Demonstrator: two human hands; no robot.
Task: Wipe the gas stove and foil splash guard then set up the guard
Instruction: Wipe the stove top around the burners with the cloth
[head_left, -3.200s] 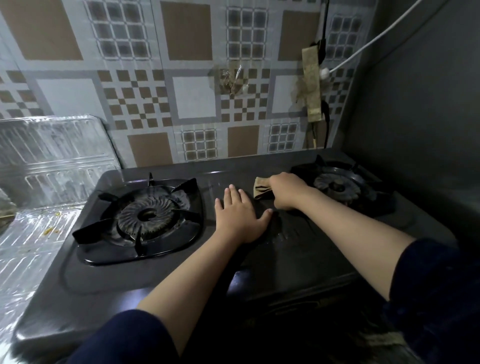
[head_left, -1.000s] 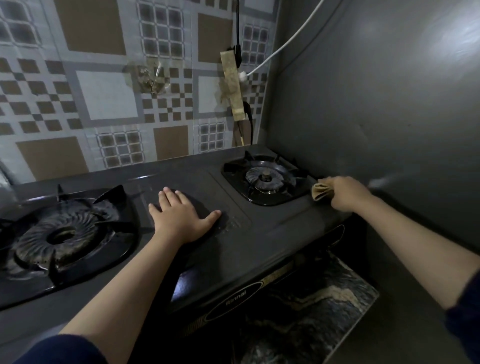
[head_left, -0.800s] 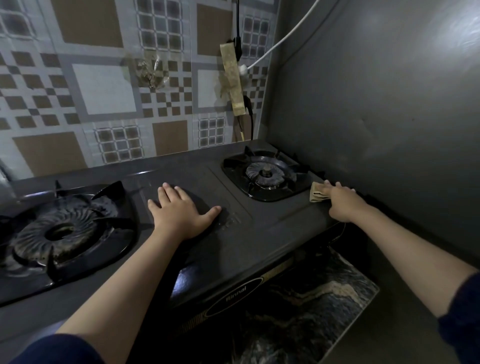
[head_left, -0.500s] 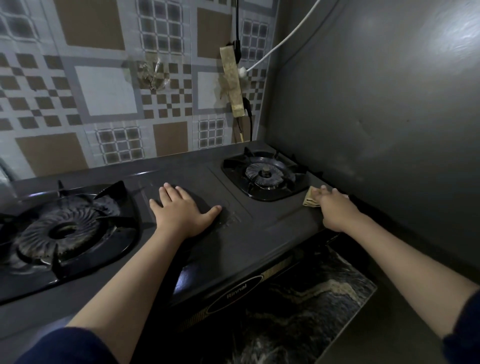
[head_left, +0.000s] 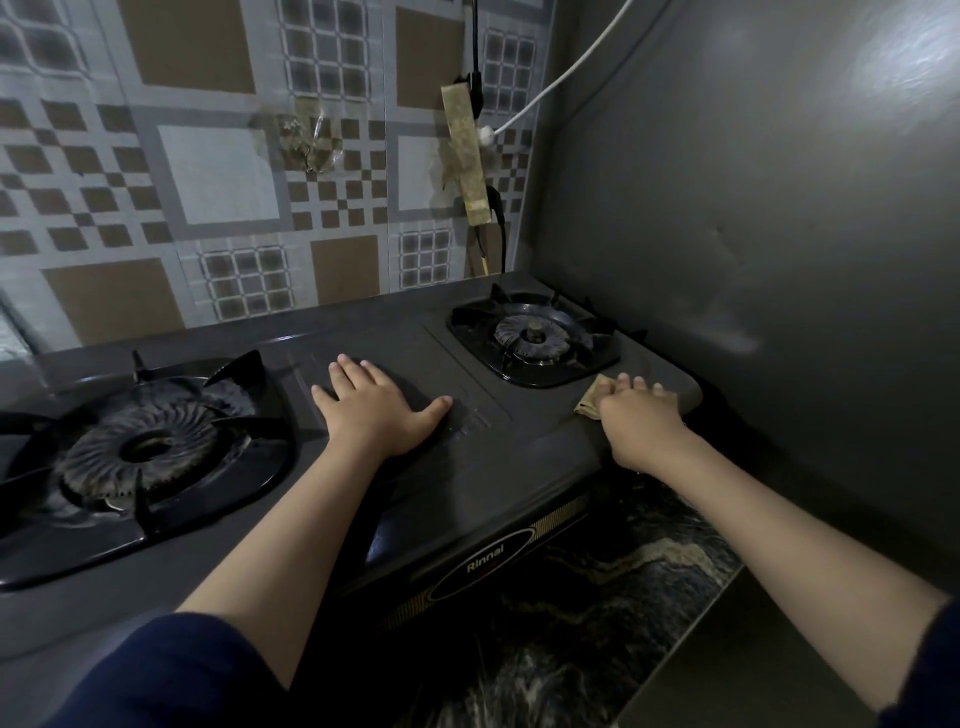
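Your right hand (head_left: 636, 423) is pressed down on a folded tan cloth (head_left: 589, 402), fingers closed over it so only a corner shows at the left of your knuckles. It sits at the right front corner of the gas stove (head_left: 467, 467), just in front of the small right burner (head_left: 535, 338). Your left hand (head_left: 371, 410) lies flat and open, holding nothing, on the middle panel between the two burners, bracing the stove.

To wipe this corner well, keep the cloth flat under your palm, follow the rounded edge, and stay off the burner grate. Keep the left hand planted so the stove does not slide.

The stove's long axis runs left to right along the tiled wall (head_left: 218, 171); its front faces you. The foil splash guard is not in view.
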